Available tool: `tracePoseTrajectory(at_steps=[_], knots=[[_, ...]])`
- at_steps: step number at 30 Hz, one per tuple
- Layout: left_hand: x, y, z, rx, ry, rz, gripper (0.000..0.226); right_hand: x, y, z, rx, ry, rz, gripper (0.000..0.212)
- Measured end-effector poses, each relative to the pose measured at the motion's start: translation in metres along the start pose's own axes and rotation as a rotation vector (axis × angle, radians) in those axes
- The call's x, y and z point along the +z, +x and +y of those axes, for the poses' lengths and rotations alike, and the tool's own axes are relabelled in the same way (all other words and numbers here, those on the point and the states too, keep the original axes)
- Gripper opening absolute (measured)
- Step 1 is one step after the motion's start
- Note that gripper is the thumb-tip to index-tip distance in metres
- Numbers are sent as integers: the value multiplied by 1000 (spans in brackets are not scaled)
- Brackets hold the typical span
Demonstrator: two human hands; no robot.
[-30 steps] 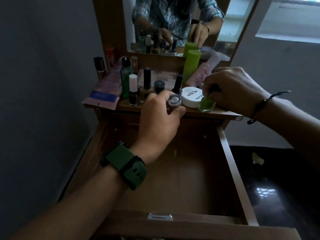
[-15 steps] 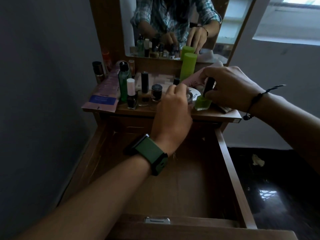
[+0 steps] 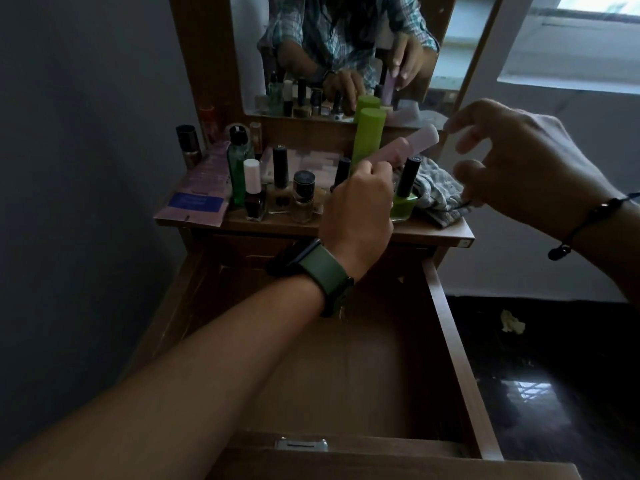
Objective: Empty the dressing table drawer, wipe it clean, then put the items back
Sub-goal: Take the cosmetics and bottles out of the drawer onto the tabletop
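The left hand (image 3: 358, 206) reaches forward over the open drawer (image 3: 446, 327) to the front edge of the dressing table top (image 3: 277, 225), its back turned up toward the camera and its fingers curled down among the bottles. What those fingers close on is hidden behind the knuckles, so I cannot tell whether the hand grips anything; a pink tube (image 3: 407, 147) slants up and to the right from just behind them. A green watch strap (image 3: 323, 271) wraps the wrist, and the forearm runs straight back along the drawer toward the lower left.

The right hand (image 3: 519, 157) hangs in the air to the right of the table, fingers spread and loosely bent, thumb below, holding nothing. Its fingertips are near the far end of the pink tube but apart from it. A dark cord bracelet (image 3: 588, 220) hangs at that wrist.

The drawer is pulled out and its wooden floor is bare. The items stand on the table top: a green nail polish bottle (image 3: 403, 199) with a black cap just right of the left hand, a tall lime-green cylinder (image 3: 369, 133) behind, a row of small bottles (image 3: 280, 188) to the left, and a checked cloth (image 3: 438, 192) bunched at the right edge. A mirror (image 3: 339, 53) behind reflects both hands.
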State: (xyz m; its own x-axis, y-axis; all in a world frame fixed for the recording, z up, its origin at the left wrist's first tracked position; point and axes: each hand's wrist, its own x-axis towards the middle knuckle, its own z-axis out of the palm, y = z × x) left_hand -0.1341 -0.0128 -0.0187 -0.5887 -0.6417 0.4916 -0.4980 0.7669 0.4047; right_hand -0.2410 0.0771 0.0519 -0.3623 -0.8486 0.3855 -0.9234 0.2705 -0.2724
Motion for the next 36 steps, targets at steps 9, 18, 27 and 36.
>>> tracePoseTrajectory(at_steps=[9,18,27,36], knots=[[2,-3,-3,31,56,11,34,11,13,15,151,29,-9,28],[-13,-8,-2,83,-2,110,43,47,80,47,467,417,-43,26],[-60,9,-10,-35,-274,237,29,43,112,27,332,457,-75,20],[-71,12,-14,-132,-375,186,27,44,121,-14,-85,-5,-1,30]])
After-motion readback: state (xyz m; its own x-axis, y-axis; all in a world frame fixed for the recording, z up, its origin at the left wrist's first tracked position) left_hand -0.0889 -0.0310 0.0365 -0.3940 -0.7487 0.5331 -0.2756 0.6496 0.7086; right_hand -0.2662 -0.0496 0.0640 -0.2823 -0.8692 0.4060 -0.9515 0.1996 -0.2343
